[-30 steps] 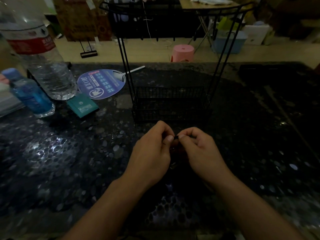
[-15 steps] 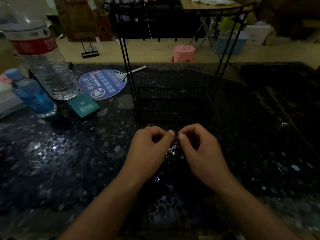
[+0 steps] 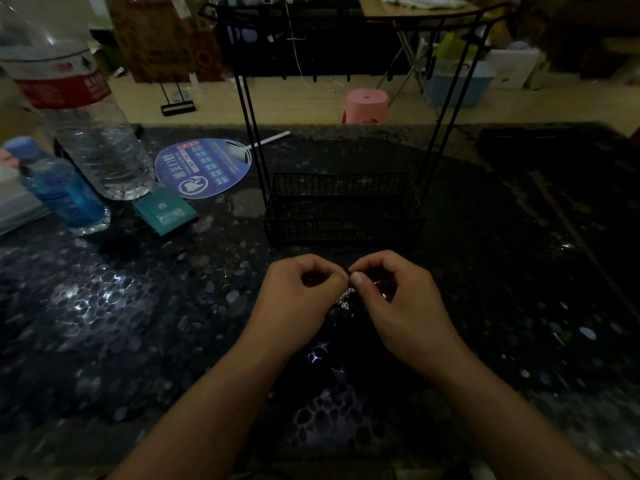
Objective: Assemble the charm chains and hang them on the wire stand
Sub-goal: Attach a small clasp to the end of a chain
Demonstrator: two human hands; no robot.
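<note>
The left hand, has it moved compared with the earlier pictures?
Yes, slightly. The left hand now sits a little farther right beneath the wire stand basket, its fingertips meeting the right hand at the charm chain.

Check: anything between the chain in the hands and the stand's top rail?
Nothing visible. Both hands pinch the charm chain just in front of the wire stand. The space up to its top rail looks open; the basket sits low, behind the hands.

Dark pebble-patterned tabletop [image 3: 104, 306]. Far left: large clear water bottle [image 3: 79, 109] with red label; small blue bottle [image 3: 59, 192] in front of it; teal packet [image 3: 165, 213]; round blue paper fan [image 3: 204, 168]. Background floor: pink stool [image 3: 365, 106], blue storage bin [image 3: 460, 85].
</note>
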